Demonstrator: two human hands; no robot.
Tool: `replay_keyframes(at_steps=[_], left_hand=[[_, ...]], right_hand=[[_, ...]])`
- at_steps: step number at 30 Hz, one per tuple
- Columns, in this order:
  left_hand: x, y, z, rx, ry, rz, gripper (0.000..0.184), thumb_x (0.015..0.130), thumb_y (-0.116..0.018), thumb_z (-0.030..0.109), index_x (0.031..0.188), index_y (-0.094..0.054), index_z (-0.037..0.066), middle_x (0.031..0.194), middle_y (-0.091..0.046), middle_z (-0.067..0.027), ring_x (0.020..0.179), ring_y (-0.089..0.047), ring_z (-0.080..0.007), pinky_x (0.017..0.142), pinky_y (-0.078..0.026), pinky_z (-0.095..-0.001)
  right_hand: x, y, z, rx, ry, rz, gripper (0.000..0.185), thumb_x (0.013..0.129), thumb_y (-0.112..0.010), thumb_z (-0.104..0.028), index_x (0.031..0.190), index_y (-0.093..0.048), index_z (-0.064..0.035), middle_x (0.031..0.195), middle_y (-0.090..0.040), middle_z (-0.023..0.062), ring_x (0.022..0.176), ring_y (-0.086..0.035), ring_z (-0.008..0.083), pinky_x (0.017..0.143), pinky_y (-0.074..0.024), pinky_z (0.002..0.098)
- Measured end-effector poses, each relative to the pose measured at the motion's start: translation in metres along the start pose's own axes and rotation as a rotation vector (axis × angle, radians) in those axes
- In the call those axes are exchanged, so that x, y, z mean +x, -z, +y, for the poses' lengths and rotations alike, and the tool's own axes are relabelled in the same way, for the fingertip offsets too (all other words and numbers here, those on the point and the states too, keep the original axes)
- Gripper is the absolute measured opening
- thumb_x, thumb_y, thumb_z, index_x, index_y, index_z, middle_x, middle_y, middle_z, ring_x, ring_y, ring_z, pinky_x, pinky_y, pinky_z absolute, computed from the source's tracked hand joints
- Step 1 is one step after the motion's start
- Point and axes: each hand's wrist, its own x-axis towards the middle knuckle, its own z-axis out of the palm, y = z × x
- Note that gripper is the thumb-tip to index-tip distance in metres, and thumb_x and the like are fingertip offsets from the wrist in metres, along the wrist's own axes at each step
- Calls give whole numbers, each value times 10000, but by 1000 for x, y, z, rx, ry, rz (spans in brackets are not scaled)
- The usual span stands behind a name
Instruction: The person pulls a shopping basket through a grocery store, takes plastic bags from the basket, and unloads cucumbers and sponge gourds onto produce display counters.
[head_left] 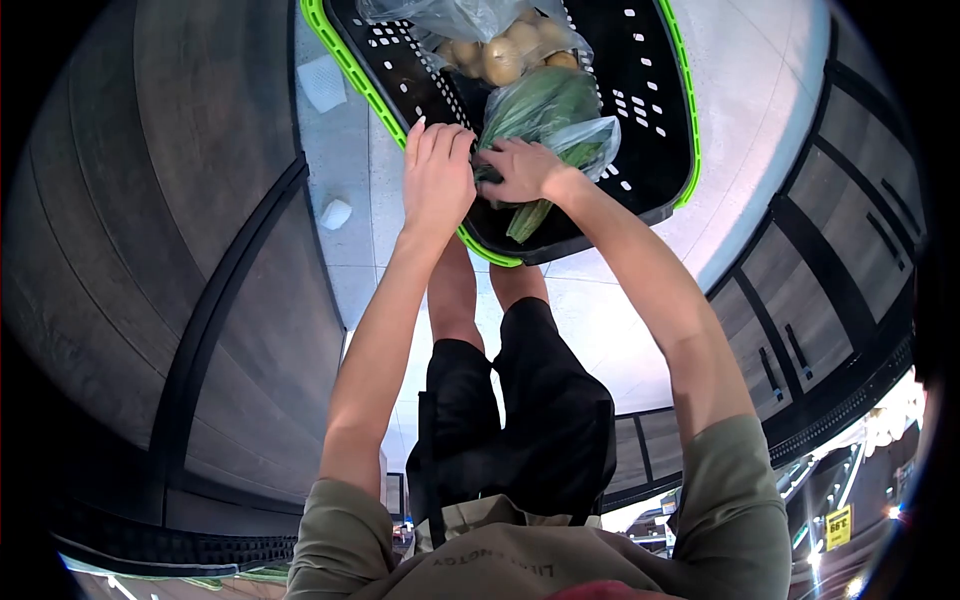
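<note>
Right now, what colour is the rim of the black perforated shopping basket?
Its rim is mostly bright green, best seen in the head view.

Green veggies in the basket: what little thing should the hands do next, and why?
Maybe the right hand could gently nudge the bagged green veggies away from the edge of the basket nearest the legs. That hand is touching them, and one green end lies close to that edge. The left hand is at the basket's left side.

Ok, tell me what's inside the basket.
Bagged round tan produce and bagged long green vegetables. The right hand hides part of the greens; anything directly beneath the bags is covered.
</note>
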Motion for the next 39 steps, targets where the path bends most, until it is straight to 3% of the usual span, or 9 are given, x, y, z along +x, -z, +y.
replay_keyframes(at_steps=[1, 4, 9, 13, 17, 23, 29, 33, 39], left_hand=[[0, 1, 1, -19, 12, -1, 302, 678, -551, 30, 979, -563, 43, 1026, -546, -66, 1057, -461, -228, 1018, -257, -408], [-3, 0, 3, -98, 51, 41, 350, 684, -516, -28, 1024, -540, 56, 1062, -535, -54, 1061, -462, -228, 1017, -248, -428], [-2, -1, 5, -78, 79, 32, 388, 666, -515, -53, 1035, -536, 65, 1056, -541, -50, 1053, -470, -219, 1015, -247, -431], [-1, 2, 7, -44, 75, 16, 353, 664, -538, -23, 1008, -542, 57, 1028, -546, -51, 1024, -485, -225, 1002, -277, -418], [-2, 0, 6, -64, 89, 4, 395, 653, -525, -49, 1029, -539, 72, 1027, -555, -48, 1026, -482, -226, 1010, -254, -430], [-3, -1, 5, -58, 95, 7, 396, 647, -534, -43, 1024, -542, 77, 1013, -562, -43, 1006, -490, -228, 1009, -257, -431], [-3, -1, 5, -50, 97, -13, 401, 639, -542, -43, 1020, -548, 81, 1005, -565, -39, 992, -495, -219, 1008, -258, -426], [-3, -2, 5, -50, 101, 0, 397, 637, -546, -41, 1014, -554, 84, 999, -568, -33, 980, -497, -210, 1006, -260, -425], [-3, -1, 4, -62, 83, -2, 369, 646, -545, -37, 993, -570, 88, 957, -575, -27, 949, -501, -222, 1005, -268, -424]], right_hand=[[5, -8, 6, 10, 57, 185, 432, 718, -593, -322, 1119, -559, -167, 1148, -500, 98, 1132, -429, 268, 859, -414, 417], [12, -9, 3, -306, 185, 184, 400, 727, -593, -281, 1111, -567, -173, 1118, -511, 48, 1120, -429, 244, 822, -437, 396], [36, 2, -9, -504, 158, -108, 426, 750, -576, -297, 1168, -558, -218, 1196, -515, -51, 1161, -398, 195, 905, -320, 336], [42, 9, -11, -586, 159, -193, 396, 759, -568, -340, 1132, -589, -208, 1181, -523, -61, 1179, -382, 184, 910, -302, 329], [46, -1, -3, -737, 388, 27, 237, 846, -462, -295, 913, -661, -187, 1013, -607, -75, 1159, -391, 136, 841, -318, 317], [32, 0, 7, -892, 634, -8, 226, 852, -439, -263, 934, -646, -219, 976, -608, -76, 1086, -436, 133, 827, -333, 320], [32, -4, 20, -634, 675, 158, 206, 833, -466, -226, 947, -637, -239, 962, -580, -71, 1059, -445, 132, 810, -345, 308], [20, 3, 15, -577, 614, 105, 211, 817, -482, -217, 963, -632, -237, 933, -573, -62, 1021, -454, 132, 804, -348, 293], [-13, 23, 17, -358, 501, 172, 202, 724, -561, -142, 912, -630, -168, 935, -565, -51, 953, -473, 137, 799, -364, 302]])
